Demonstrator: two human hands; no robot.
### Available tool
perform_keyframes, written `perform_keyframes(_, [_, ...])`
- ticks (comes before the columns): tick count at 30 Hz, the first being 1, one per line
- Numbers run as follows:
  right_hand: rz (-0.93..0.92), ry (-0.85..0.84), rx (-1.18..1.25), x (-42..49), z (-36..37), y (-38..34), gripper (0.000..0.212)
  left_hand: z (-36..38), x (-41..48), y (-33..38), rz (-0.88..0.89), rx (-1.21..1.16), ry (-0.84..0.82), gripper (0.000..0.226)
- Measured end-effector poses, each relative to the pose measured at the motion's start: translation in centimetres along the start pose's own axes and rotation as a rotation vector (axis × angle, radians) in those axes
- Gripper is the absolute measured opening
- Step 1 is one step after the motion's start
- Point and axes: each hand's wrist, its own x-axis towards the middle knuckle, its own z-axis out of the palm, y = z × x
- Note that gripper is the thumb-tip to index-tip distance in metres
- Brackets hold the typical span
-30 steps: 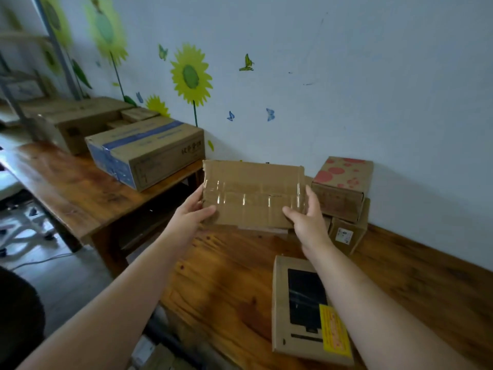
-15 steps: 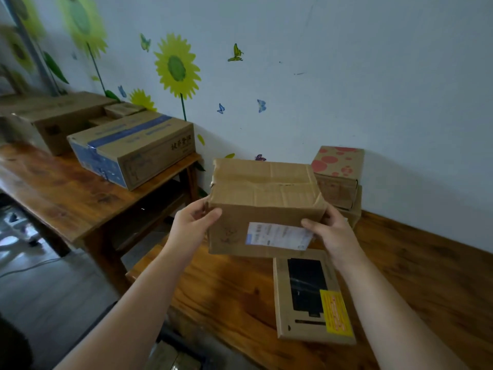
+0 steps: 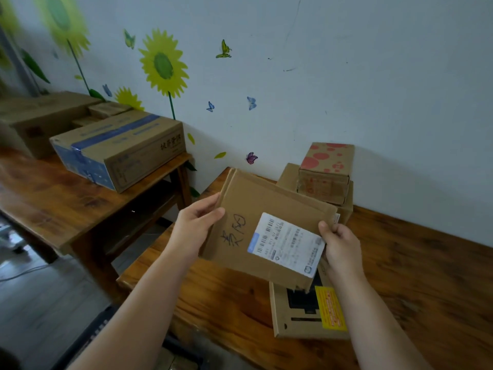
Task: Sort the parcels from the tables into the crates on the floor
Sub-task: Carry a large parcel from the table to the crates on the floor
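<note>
Both hands hold 1 parcel (image 3: 248, 198) in the middle of the frame, lifted above the near surface (image 3: 426, 276) and apparently touching nothing on it. The left hand (image 3: 194, 228) grips its left edge, thumb laid on the face and fingers tucked behind. The right hand (image 3: 341, 244) pinches the right edge, thumb on top beside the white label (image 3: 286, 244). The labelled face, which also carries a handwritten mark, is tilted up toward the camera, most likely so it can be read and the right crate chosen. Gripping at 2 opposite edges leaves that face uncovered.

The label's print is too small to read. The fingers behind the parcel are hidden, as is the top of the flat box (image 3: 298, 324) lying on the surface below it. At right centre, a spotted box (image 3: 326, 169) stands on 1 or 2 plain boxes (image 3: 286, 174) against the wall, and how many is unclear. No crate shows plainly. A dark ribbed shape (image 3: 96, 329) at the lower left may be one, though I cannot tell. On the second surface (image 3: 53, 204) at left sits a blue-taped carton (image 3: 120, 150), and the boxes behind it are blurred.
</note>
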Motion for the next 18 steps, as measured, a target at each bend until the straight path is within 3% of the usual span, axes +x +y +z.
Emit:
perform_keyframes(7, [0.210, 0.053, 0.258, -0.4, 0.3, 0.3, 0.014, -0.3, 0.1, -1.7, 0.023, 0.060, -0.013, 0.027])
perform_keyframes(9, [0.245, 0.042, 0.306, -0.6, 0.8, 0.2, 0.012, -0.2, 0.5, -2.4, -0.029, -0.022, 0.007, 0.048])
perform_keyframes(12, [0.277, -0.008, 0.352, -1.4, 2.1, 0.0, 0.010, -0.1, 1.0, -3.5, -0.113, -0.221, 0.024, 0.099])
perform_keyframes(14, [0.297, -0.035, 0.356, -2.2, 2.9, 0.1, 0.008, -0.1, 1.5, -4.1, -0.112, -0.321, 0.016, 0.114])
perform_keyframes(16, [0.319, -0.036, 0.383, -2.9, 3.4, 0.3, 0.006, -0.2, 1.7, -4.5, -0.125, -0.381, 0.013, 0.114])
perform_keyframes(18, [0.327, -0.023, 0.410, -3.2, 3.5, 0.6, 0.008, 0.0, 1.7, -4.5, -0.164, -0.349, 0.029, 0.093])
